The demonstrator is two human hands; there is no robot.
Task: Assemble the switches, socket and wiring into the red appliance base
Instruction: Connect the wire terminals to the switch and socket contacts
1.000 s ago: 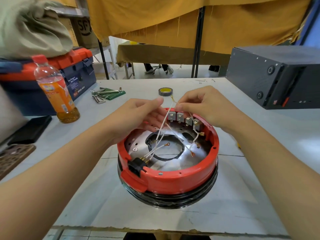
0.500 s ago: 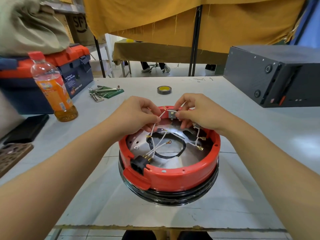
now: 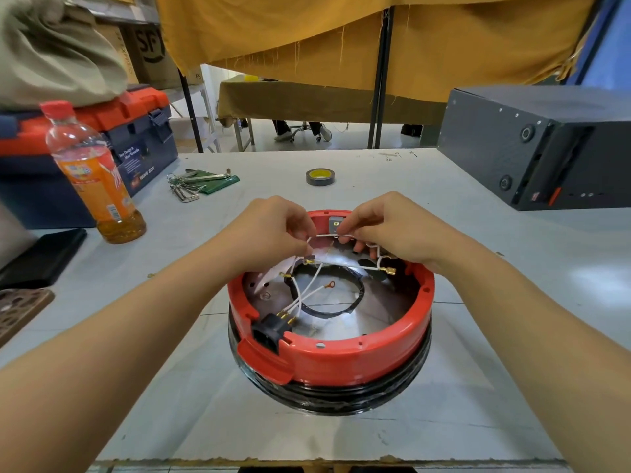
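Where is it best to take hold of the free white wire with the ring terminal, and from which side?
Pinch the white wire with the ring terminal on its insulation just behind the ring, probably coming from above. It lies loose over the round opening of the red appliance base, apart from both hands.

One red appliance base, one black socket, one grey switch showing, two hands, one drink bottle, one tape roll, one toolbox, one dark grey box.

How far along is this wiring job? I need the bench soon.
Done: black power socket sits in the round red plastic base, wired. In hand: both hands, left, right, pinch a white wire at a grey switch. Left: loose brass terminals.
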